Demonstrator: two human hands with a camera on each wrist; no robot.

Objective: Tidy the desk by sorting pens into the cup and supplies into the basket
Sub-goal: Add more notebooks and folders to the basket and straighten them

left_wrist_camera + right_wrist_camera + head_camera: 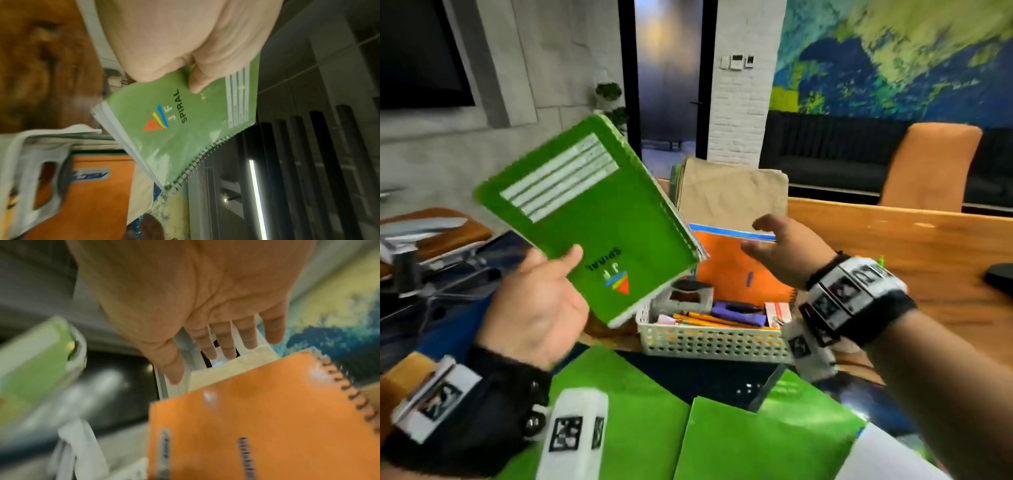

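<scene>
My left hand grips a green spiral notebook by its lower corner, thumb on the cover, and holds it tilted in the air to the left of the basket; the same green spiral notebook fills the left wrist view under my left hand. The white perforated basket holds pencils, a purple stapler, an upright orange notebook and tan envelopes. My right hand hovers with spread fingers beside the orange notebook, holding nothing; the right hand shows its straight fingers. No pen cup is in view.
Green folders lie at the near edge over a dark mat. The wooden desk extends right, with a dark object at its edge and an orange chair behind. Clutter sits at the left.
</scene>
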